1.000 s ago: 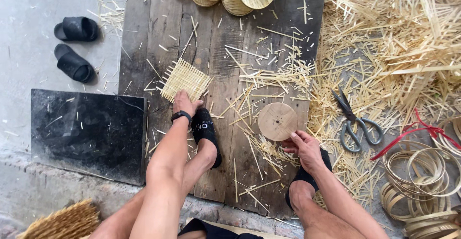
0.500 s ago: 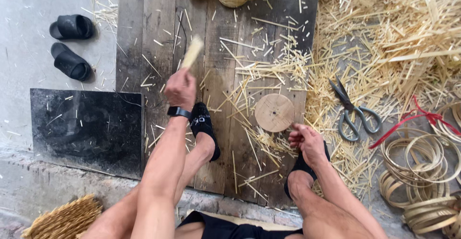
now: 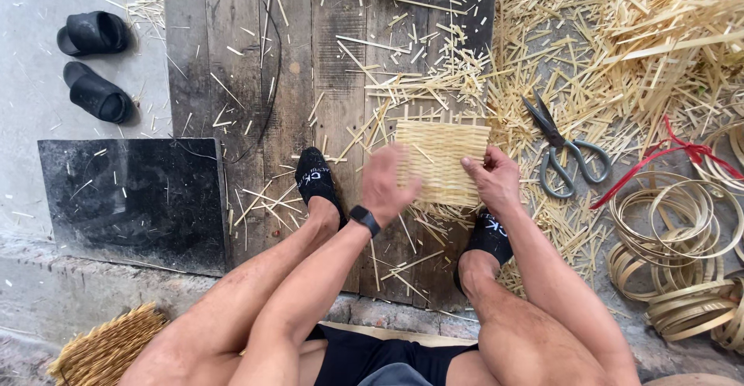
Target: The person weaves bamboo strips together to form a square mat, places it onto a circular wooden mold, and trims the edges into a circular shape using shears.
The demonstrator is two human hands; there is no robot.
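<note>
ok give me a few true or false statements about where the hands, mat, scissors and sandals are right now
1. Both hands are on the woven mat. True: the left hand is at its left edge and the right hand at its right edge.
2. The scissors lie left of the mat. False: they lie to its right, on the loose straw.
3. A pair of black sandals sits at the upper left. True.
4. The right hand holds the scissors. False: it grips the mat; the scissors lie untouched.
5. The hoops are stacked on the black sheet. False: they lie at the far right.
</note>
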